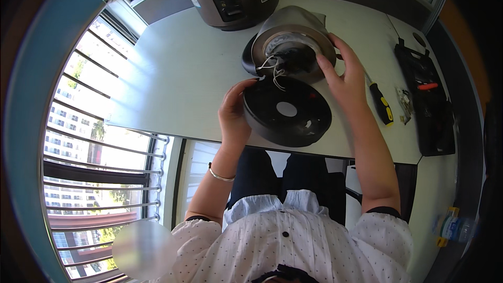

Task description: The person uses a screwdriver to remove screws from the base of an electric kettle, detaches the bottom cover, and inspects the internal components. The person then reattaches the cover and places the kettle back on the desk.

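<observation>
An electric kettle body [296, 14] lies on its side on the table, its opened underside turned toward me. Dark parts and pale wires [277, 76] show inside it. The wires run down to a round black base cover [314, 107] with a pale disc at its middle. My left hand [234, 106] grips this cover by its left edge; the fingers are partly hidden behind it. My right hand [343, 73] holds the kettle body by its right side, thumb at the rim and fingers round the outside.
A brown rice cooker [233, 0] stands at the back. To the right lie a yellow and black screwdriver [381, 105], a small bag of metal parts [404, 104] and an open black tool case [432, 120]. A bottle [456, 228] is at the lower right. The table's front edge [209, 139] runs before me.
</observation>
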A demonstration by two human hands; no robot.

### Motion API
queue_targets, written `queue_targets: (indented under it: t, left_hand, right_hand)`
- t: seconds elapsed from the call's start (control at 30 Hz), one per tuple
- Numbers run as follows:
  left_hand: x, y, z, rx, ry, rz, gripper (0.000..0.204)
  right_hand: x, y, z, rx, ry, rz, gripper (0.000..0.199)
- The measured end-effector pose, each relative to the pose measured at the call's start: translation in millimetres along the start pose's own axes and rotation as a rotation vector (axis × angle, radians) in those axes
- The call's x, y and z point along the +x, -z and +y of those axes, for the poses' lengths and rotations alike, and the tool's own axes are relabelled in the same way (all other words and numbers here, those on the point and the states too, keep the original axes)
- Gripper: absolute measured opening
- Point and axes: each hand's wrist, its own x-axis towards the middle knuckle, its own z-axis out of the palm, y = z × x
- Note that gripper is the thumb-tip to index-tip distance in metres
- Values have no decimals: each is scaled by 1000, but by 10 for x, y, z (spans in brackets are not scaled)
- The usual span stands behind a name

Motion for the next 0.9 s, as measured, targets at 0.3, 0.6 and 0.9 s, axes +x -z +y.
queue_targets:
  t: [0.3, 0.6, 0.9]
  left_hand:
    - [74, -53, 108, 47, 181, 98, 43]
    - [294, -65, 200, 85, 383, 161, 51]
    - [408, -212, 339, 107, 412, 189, 52]
  right_hand:
    - [1, 39, -80, 13, -74, -31, 48]
    - [61, 198, -247, 275, -103, -132, 56]
    - [63, 140, -280, -37, 151, -165, 75]
